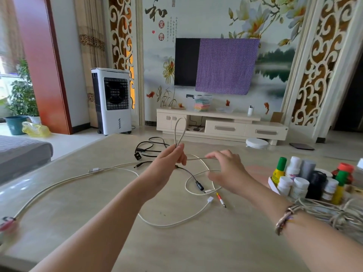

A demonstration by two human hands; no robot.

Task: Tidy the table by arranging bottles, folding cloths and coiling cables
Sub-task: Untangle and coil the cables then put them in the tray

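My left hand point(170, 160) grips a grey braided cable point(179, 130) whose loop stands up above the fist. The same cable runs right from the fist to my right hand point(225, 169), which pinches the strand between thumb and fingers above the beige table point(176, 242). A long white cable point(172, 223) lies in loose curves across the table under both hands. A short black adapter lead point(193, 177) lies between my hands. A black power cord point(149, 148) sits tangled further back. Several bottles point(306, 179) stand grouped at the right.
A bundle of coiled pale cables point(334, 214) lies at the right beside my right forearm. A red-ended plug point(6, 222) rests at the left table edge. Beyond the table stand a white air cooler point(114, 101) and a TV cabinet point(222, 124).
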